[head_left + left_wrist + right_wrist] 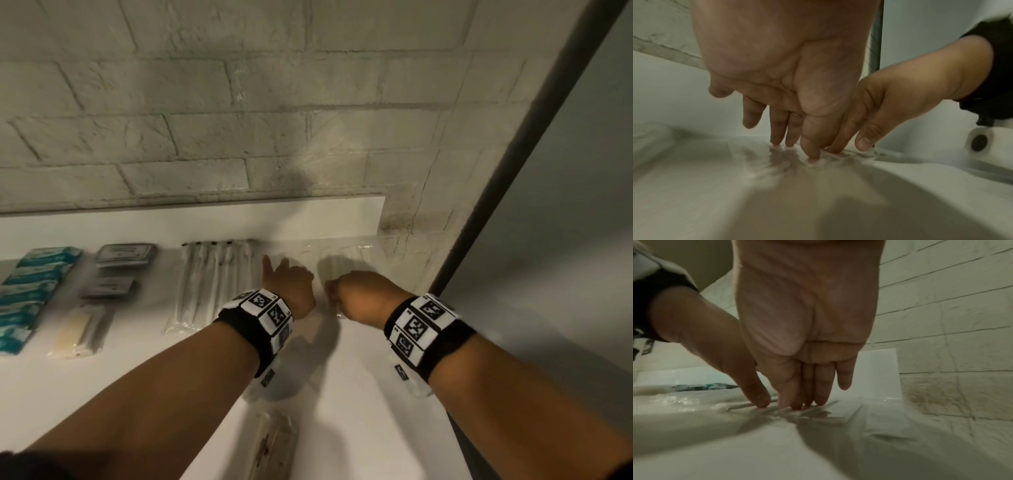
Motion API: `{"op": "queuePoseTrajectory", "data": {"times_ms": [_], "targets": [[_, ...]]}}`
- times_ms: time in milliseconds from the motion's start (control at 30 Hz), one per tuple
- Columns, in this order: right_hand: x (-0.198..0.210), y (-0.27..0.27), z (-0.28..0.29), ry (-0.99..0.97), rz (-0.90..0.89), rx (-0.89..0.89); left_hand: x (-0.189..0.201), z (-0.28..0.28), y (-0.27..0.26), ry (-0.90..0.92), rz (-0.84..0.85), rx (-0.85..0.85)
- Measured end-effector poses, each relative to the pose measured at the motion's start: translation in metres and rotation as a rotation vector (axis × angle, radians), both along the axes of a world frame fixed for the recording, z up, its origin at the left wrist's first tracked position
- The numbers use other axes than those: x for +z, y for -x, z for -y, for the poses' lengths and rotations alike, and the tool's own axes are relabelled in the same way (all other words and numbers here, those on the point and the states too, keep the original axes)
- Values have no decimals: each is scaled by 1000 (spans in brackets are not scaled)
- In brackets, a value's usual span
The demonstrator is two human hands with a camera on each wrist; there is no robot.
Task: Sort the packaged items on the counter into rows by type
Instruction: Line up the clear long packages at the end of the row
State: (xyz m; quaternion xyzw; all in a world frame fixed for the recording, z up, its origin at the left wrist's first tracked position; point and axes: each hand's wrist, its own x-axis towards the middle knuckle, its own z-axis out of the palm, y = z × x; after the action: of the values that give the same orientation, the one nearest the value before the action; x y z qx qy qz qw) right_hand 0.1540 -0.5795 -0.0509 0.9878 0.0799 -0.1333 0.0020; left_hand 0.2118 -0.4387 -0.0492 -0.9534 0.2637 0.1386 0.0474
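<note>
Both my hands press straight fingertips down on flat clear plastic packets [346, 255] lying at the counter's far right by the wall corner. My left hand [286, 282] is on their left part, with its index finger lifted. My right hand [352, 294] is right beside it. In the left wrist view my left hand [795, 146] touches the crinkled clear film [781, 160], and the right hand [875, 113] presses next to it. The right wrist view has my right hand [807, 400] on the film [824, 417]. Neither hand grips anything.
Rows lie to the left on the white counter [144, 370]: white sticks in clear wrap [212, 284], grey packets [125, 255], a beige packet [80, 329], teal packets [30, 291]. Another clear packet [274, 445] lies near me. A brick wall [205, 137] stands behind, a dark frame [520, 164] to the right.
</note>
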Motion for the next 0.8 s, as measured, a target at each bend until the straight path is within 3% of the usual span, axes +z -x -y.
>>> {"op": "queuePoseTrajectory", "data": {"times_ms": [267, 433, 667, 800], "targets": [[1, -5, -3, -79, 41, 7, 1, -16, -1, 84, 8, -16], [-5, -8, -25, -94, -7, 68, 4, -27, -2, -8, -62, 5], [-4, -8, -28, -75, -12, 46, 2, -30, -6, 2, -80, 2], [6, 12, -36, -176, 49, 56, 5, -44, 6, 159, -8, 2]]}}
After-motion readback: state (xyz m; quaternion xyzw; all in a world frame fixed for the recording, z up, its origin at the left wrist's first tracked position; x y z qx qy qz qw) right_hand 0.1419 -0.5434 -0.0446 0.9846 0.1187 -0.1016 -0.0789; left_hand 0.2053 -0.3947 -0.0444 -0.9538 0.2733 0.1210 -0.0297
